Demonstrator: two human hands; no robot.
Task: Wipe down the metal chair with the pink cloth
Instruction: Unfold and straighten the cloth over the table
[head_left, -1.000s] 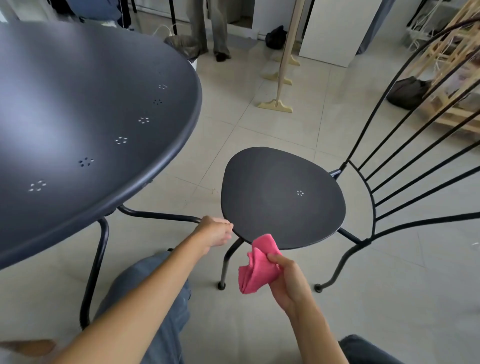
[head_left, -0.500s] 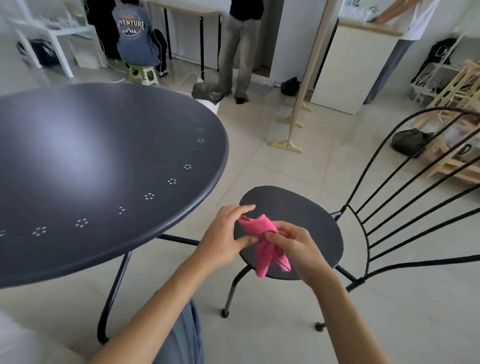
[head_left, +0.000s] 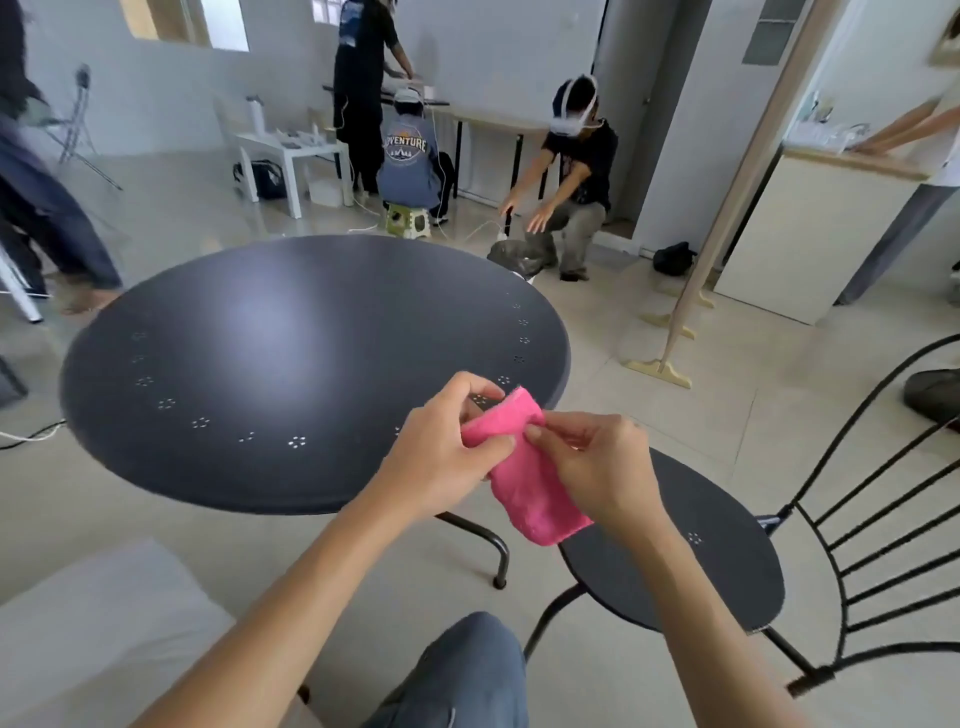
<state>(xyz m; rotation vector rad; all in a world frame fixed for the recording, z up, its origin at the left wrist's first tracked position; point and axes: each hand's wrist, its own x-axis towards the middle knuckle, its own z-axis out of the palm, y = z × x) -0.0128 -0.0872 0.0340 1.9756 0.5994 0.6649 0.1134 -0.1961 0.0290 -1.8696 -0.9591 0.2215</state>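
Head view shows both hands raised in front of the person, holding a bright pink terry cloth (head_left: 524, 473) in the air between them: the left hand (head_left: 441, 457) pinches its upper left edge and the right hand (head_left: 597, 467) grips its right side. Below them, the black metal chair with a round seat (head_left: 727, 571) and thin wire back stands on the tiled floor (head_left: 675, 415), just beside the near right edge of the round dark metal table (head_left: 260, 364).
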